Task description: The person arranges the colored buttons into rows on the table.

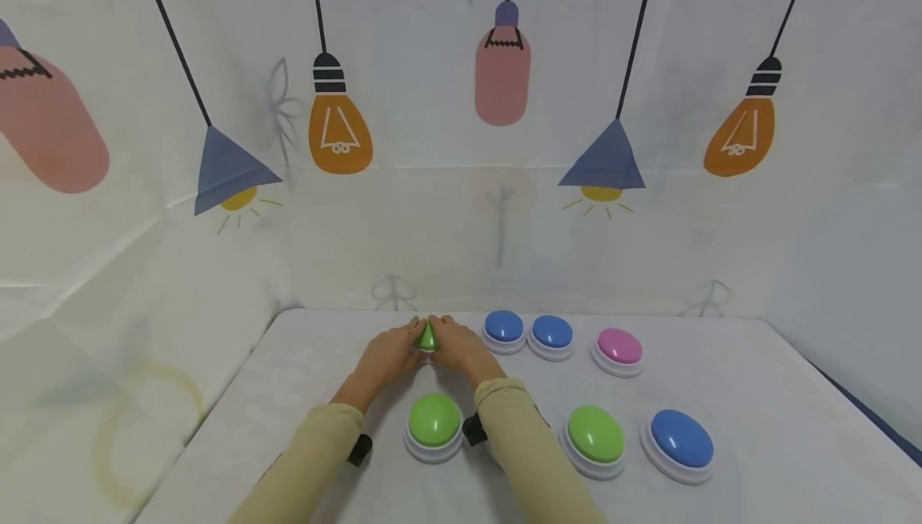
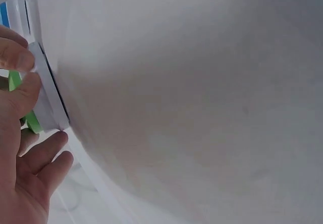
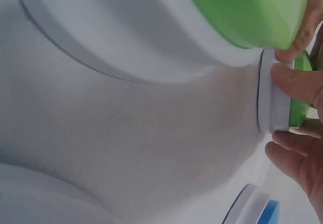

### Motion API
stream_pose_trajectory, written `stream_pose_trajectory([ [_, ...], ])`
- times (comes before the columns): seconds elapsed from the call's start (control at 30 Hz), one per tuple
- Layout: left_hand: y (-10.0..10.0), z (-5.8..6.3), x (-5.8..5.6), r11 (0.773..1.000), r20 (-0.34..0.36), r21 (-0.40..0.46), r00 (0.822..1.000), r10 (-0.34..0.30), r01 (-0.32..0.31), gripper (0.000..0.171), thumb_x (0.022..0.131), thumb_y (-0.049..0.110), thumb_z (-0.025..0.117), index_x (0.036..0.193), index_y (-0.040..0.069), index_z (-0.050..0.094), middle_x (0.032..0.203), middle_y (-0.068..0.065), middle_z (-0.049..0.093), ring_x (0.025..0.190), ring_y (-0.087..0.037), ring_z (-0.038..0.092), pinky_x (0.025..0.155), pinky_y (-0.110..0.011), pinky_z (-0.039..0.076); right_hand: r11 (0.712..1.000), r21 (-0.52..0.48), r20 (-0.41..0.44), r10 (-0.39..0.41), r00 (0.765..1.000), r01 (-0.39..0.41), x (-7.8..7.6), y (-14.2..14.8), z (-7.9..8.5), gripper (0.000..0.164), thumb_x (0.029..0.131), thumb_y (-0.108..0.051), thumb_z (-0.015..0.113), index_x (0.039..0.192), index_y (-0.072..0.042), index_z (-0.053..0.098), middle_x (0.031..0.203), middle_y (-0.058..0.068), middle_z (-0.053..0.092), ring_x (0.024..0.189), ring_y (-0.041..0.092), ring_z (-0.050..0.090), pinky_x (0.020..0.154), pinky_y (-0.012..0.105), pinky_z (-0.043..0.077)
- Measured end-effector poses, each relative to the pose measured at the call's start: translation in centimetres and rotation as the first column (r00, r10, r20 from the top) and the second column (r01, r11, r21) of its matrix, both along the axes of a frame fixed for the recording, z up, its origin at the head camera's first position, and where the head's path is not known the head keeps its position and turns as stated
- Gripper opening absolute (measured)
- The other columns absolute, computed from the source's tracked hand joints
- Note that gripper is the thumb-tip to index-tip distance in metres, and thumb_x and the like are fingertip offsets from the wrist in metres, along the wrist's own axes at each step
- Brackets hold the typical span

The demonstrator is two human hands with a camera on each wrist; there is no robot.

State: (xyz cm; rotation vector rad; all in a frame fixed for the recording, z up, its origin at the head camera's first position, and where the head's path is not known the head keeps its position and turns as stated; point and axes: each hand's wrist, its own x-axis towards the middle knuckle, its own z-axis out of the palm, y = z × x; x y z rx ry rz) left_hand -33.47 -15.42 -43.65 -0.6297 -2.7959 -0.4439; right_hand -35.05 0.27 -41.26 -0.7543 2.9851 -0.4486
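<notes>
At the far side of the table a green push button (image 1: 428, 338) on a white base stands between both hands, its dome partly covered by them. My left hand (image 1: 392, 353) grips it from the left, and my right hand (image 1: 461, 346) from the right. The left wrist view shows the left thumb (image 2: 28, 90) against the white base, with other fingers curled round its far side. In the right wrist view the right thumb (image 3: 298, 82) presses the base, and the fingers bend round it. Between the forearms, nearer the front, sits another green button (image 1: 434, 422).
Right of the hands stand two blue buttons (image 1: 528, 330) and a pink button (image 1: 619, 350). Nearer the front are a green button (image 1: 595, 436) and a blue button (image 1: 680, 442). Behind the white table (image 1: 742, 380) hangs a sheet printed with lamps (image 1: 605, 252).
</notes>
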Motion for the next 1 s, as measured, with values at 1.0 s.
stream_pose_trajectory([
  [1.0, -0.1, -0.4, 0.3, 0.999, -0.136, -0.031, 0.99, -0.045, 0.041, 0.058, 0.089, 0.022, 0.072, 0.139, 0.0, 0.053, 0.138, -0.024, 0.055, 0.086, -0.041, 0.07, 0.074, -0.049, 0.058, 0.999, -0.041, -0.083, 0.023, 0.996, -0.027, 0.3, 1.0, -0.3, 0.063, 0.092, -0.03, 0.07, 0.144, -0.004, 0.045, 0.133, 0.024, 0.053, 0.113, 0.038, 0.06, 0.093, 0.049, 0.053],
])
